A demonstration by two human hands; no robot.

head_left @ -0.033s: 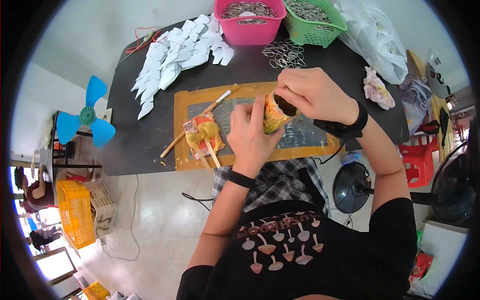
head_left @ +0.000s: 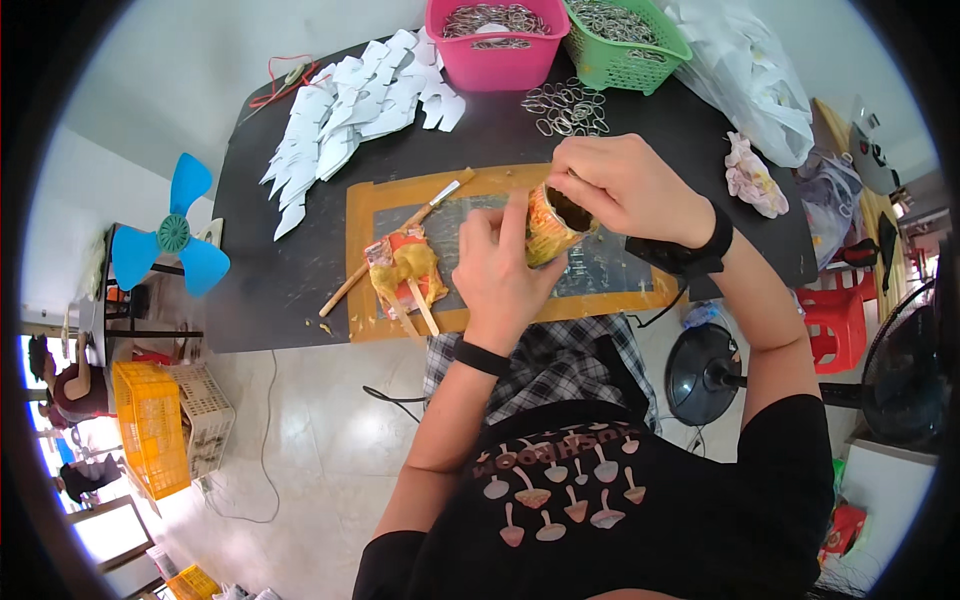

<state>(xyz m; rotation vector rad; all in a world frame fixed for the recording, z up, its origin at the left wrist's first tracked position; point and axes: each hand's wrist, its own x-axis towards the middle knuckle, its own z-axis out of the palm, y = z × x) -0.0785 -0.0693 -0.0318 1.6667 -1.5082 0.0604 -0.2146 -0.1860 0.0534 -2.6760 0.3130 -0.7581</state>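
Tilted over the taped work mat (head_left: 360, 290) is an open can (head_left: 548, 236) with a yellow and red printed side. My left hand (head_left: 503, 268) wraps round it from the left. At its mouth, my right hand (head_left: 632, 190) is closed in a pinch, fingertips at the rim; whatever they hold is hidden. Left of the can lies a red and white piece (head_left: 410, 240) smeared with yellow-brown paste, two flat wooden sticks (head_left: 422, 306) resting on it. A brush (head_left: 440, 194) with a pale tip and a wooden rod (head_left: 346, 288) lie next to it.
White cut-out sheets (head_left: 345, 105) overlap at the back left. Pink (head_left: 500, 62) and green (head_left: 625, 60) baskets hold metal rings, with a loose ring heap (head_left: 568, 108) before them. A crumpled cloth (head_left: 754, 176) and plastic bag (head_left: 750, 70) sit right. A blue-bladed fan (head_left: 174, 232) stands left.
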